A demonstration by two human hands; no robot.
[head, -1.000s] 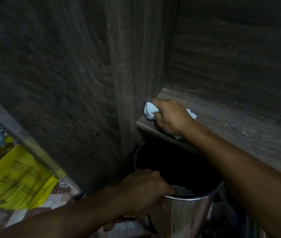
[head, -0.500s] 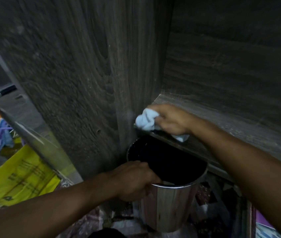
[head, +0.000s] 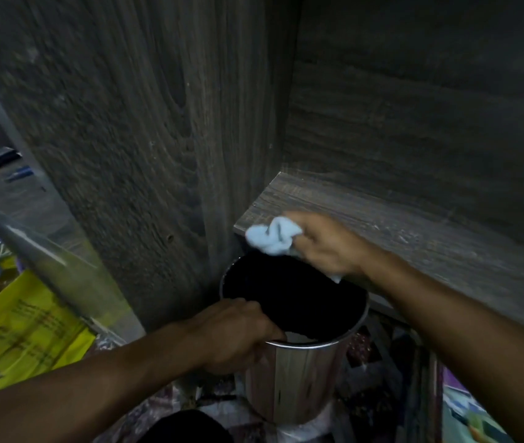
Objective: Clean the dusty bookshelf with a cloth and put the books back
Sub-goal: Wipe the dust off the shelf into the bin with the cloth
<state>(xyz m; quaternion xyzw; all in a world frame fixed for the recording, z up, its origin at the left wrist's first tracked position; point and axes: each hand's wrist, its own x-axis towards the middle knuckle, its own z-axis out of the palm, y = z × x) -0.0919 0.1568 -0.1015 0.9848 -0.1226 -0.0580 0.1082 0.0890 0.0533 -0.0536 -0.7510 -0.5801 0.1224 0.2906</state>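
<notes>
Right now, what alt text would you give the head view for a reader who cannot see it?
The right hand holds a crumpled pale blue cloth at the front corner of a grey wooden shelf, above a shiny metal bin whose rim the left hand grips.

Right hand (head: 328, 244) around pale cloth (head: 272, 238) at shelf (head: 414, 238) edge — left hand (head: 238, 334) on steel bin (head: 299, 375) rim.

Dim, grainy wide-angle view with bowed edges; right hand (head: 328, 243) motion-blurred.

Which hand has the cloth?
The right hand grips the pale blue cloth at the shelf edge; the left hand only holds the rim of the steel bin below.
</notes>
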